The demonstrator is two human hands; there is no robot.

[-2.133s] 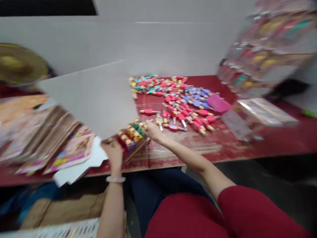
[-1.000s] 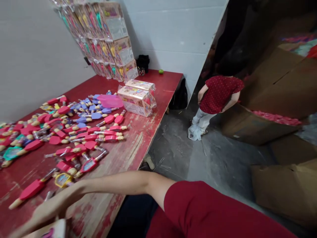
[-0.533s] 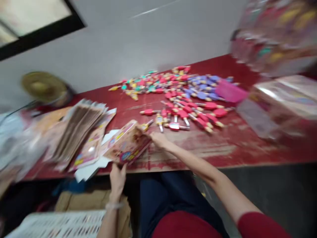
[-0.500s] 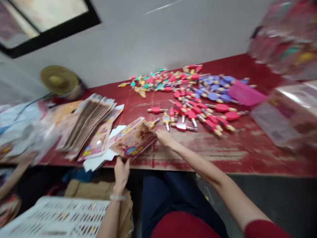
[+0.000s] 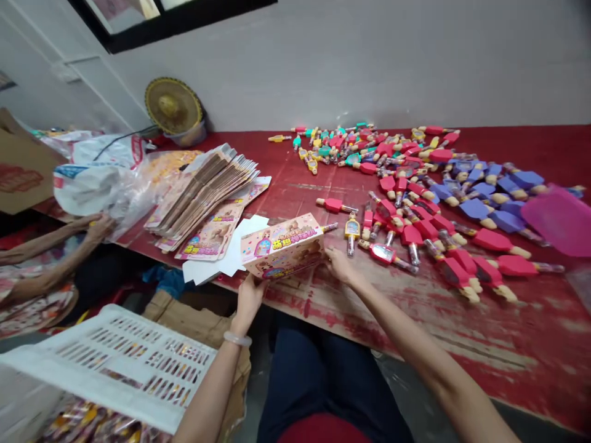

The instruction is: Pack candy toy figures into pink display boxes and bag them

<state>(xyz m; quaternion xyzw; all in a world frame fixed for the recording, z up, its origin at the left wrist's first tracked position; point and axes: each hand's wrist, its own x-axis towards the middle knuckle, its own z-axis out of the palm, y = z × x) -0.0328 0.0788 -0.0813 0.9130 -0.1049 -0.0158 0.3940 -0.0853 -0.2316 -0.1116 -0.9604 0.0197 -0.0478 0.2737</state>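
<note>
Both hands hold a small pink box [image 5: 282, 246] with cartoon pictures on it, right at the near edge of the red counter [image 5: 415, 307]. The left hand [image 5: 249, 295] has its grip pinching the near left end of the box, and a pale bangle [image 5: 237, 338] sits on that wrist. The right hand [image 5: 339, 266] has its grip pressed on the right end of the box, fingers closed on it. Just past the right grip lie lots of little toys [image 5: 415, 203] with red, purple and green tops, spread over the counter. One yellow toy [image 5: 351, 229] lies very close to the right grip. Just left of the left grip lie white card pieces [image 5: 231, 252], and past them a stack of flat boxes [image 5: 203, 191]. Below the left grip, off the counter, is a white plastic crate [image 5: 115, 363]. Far to the left, another person's hand [image 5: 99, 224] touches a plastic bag [image 5: 92, 178].
</note>
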